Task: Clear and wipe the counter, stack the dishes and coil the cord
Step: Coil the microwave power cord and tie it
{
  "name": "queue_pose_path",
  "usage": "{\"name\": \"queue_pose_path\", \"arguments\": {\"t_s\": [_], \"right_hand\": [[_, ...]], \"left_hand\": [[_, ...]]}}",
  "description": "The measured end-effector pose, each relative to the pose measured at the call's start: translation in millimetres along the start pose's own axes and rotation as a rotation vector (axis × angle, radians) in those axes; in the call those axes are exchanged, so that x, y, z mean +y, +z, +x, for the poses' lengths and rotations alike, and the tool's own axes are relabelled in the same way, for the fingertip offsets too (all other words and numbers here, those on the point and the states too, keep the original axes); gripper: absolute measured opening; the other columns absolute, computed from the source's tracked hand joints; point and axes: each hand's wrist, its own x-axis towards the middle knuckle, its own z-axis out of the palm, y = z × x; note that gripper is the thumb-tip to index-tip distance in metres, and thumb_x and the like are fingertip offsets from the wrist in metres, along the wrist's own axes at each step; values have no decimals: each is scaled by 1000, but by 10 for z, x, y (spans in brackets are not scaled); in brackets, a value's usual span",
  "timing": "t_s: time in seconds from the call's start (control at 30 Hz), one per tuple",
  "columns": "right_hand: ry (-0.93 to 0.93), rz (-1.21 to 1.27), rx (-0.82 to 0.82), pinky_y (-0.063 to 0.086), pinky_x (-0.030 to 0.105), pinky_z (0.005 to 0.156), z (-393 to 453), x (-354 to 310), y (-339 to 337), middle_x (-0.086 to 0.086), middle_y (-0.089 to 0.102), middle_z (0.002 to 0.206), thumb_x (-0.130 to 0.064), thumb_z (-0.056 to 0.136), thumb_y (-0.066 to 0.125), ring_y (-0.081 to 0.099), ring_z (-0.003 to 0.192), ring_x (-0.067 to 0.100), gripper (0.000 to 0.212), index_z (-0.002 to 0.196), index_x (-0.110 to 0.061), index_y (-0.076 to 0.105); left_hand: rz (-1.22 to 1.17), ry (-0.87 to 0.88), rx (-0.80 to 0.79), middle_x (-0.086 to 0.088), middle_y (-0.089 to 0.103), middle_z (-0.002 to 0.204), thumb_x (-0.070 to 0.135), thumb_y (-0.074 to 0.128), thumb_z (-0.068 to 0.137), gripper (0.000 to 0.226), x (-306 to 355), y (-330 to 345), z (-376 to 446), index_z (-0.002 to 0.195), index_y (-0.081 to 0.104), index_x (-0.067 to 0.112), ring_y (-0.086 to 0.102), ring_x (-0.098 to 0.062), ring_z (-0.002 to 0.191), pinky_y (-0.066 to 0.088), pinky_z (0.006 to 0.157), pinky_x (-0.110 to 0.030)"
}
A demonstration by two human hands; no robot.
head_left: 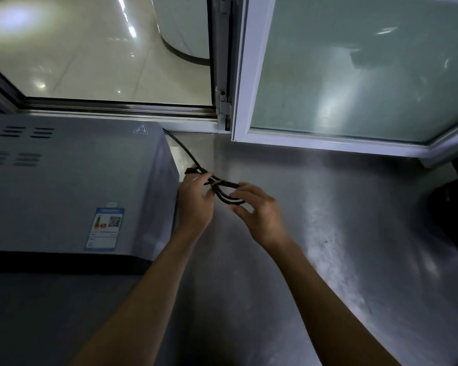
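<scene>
The black cord (224, 190) is folded into a short bundle of loops, held just above the steel surface (328, 233) to the right of the microwave (72, 186). A thin yellow band (217, 182) runs round the bundle near its middle. The left hand (195, 204) holds the bundle's left end, where the plug (191, 171) sticks out above the fingers; its grip is loosely curled round the strands, thumb on the near side. The right hand (258, 211) is at the opposite end, where the loops bend round; its fingers are half bent and spread, the fingertips touching the loop ends, but whether they pinch the cord cannot be told. The bundle lies between the two hands. From it a single strand rises in a curve to the back corner of the microwave.

The cord is smooth, round and rubbery-looking. The surface is brushed metal, dull grey with pale cloudy streaks. The microwave is a grey box with rounded edges, slotted vents on top, a triangular heat warning mark and a blue and white label (105, 228). Behind it stands a window (354, 75) with a white frame and frosted greenish glass, swung open.
</scene>
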Motion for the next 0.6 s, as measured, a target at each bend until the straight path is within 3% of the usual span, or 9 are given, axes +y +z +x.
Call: {"name": "queue_pose_path", "arguments": {"t_s": [0.1,0.17,0.27,0.4,0.6], "right_hand": [[13,-70,-34,35,9,105,0,144,126,9,55,138,-10,86,76,53,125,12,19,105,-12,71],[33,-83,-45,31,6,106,3,247,207,11,53,142,-8,86,76,54,127,17,19,104,-11,71],[33,-80,-57,38,17,107,3,382,338,14,56,138,-5,83,77,57,125,27,22,104,-8,71],[58,-93,-57,47,32,105,42,581,557,17,52,140,-7,83,78,57,124,31,29,111,-7,70],[38,-175,-48,50,36,100,142,845,864,22,47,142,-19,88,68,52,126,35,39,124,-4,61]], "left_hand": [[18,10,-8,-9,66,116,4,72,86,34,-114,54,25,120,68,6,61,-23,110,51,97,-38],[32,7,-6,-9,67,115,6,68,88,32,-169,103,46,120,68,5,61,-22,109,50,96,-34],[33,-13,-5,-8,66,118,10,59,94,30,-265,199,88,123,67,6,57,-17,111,49,96,-33],[73,-39,-13,-6,61,128,5,54,96,36,-383,313,154,130,63,9,52,-13,118,37,101,-17],[171,-32,-94,-8,56,139,7,52,96,42,-561,429,292,137,56,12,52,-27,126,42,107,-37]]}}
